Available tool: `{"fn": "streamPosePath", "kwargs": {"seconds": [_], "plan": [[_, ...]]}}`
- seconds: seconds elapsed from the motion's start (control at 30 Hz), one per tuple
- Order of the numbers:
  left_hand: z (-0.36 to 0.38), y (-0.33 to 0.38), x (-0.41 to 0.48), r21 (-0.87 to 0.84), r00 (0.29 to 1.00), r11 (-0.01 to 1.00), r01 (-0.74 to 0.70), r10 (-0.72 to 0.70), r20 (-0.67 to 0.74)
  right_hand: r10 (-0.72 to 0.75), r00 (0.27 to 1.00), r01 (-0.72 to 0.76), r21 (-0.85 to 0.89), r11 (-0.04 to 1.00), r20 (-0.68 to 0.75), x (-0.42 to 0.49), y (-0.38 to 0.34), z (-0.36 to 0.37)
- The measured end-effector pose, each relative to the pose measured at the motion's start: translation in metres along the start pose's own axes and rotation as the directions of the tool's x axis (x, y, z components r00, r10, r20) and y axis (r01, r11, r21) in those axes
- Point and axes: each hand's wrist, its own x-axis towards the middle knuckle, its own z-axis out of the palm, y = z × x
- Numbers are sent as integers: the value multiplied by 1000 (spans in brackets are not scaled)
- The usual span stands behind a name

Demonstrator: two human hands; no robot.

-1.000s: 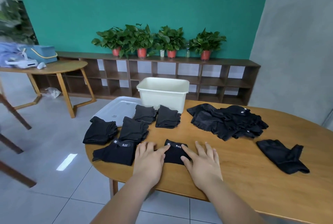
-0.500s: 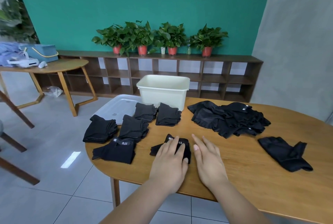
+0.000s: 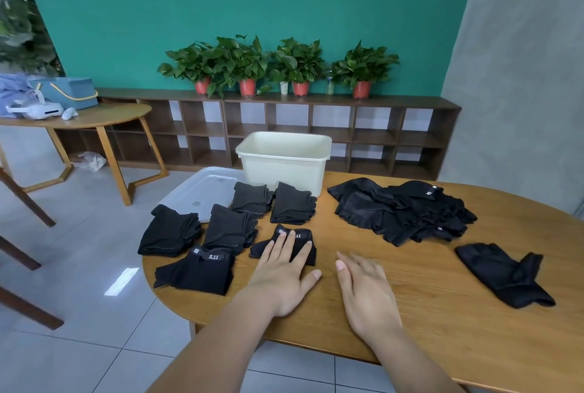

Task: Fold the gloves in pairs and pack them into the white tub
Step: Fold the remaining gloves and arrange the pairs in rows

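White tub (image 3: 284, 171) (floor unseen) backs folded gloves (image 3: 290, 207); left hand (image 3: 281, 279) presses a pair (image 3: 259, 249) flat, right hand (image 3: 366, 291) lies slack-gripped.

The desk (image 3: 442, 313) was smooth, light wood with visible grain and a faint sheen. The gloves (image 3: 401, 212) were matt black cloth. The tub (image 3: 284, 168) was smooth cream plastic, the lid (image 3: 202, 190) translucent plastic, the floor (image 3: 79, 266) glossy grey tile.

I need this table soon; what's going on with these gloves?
A person is folding gloves in pairs. The left hand presses flat on a folded pair; the right hand is open beside it. Five more folded pairs lie nearby, an unfolded pile and one loose glove wait, and no gloves show in the white tub.
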Motion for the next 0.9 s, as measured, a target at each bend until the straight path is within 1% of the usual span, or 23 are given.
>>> {"fn": "streamPosePath", "kwargs": {"seconds": [0.3,0.63,0.8,0.9], "plan": [[-1,-7,30,-12,1000,1000,-4,4,-13,-4,1000,3,-69,998,-8,2,-1,2],[5,-8,36,5,997,1000,9,-8,-78,-16,999,13,-103,995,-29,3,0,4],[4,-5,30,36,992,999,7,-3,-130,-16,999,14,-79,997,-30,3,-1,5],[-1,-5,27,45,987,999,-11,18,-158,-15,999,15,5,1000,-50,1,-1,2]]}}
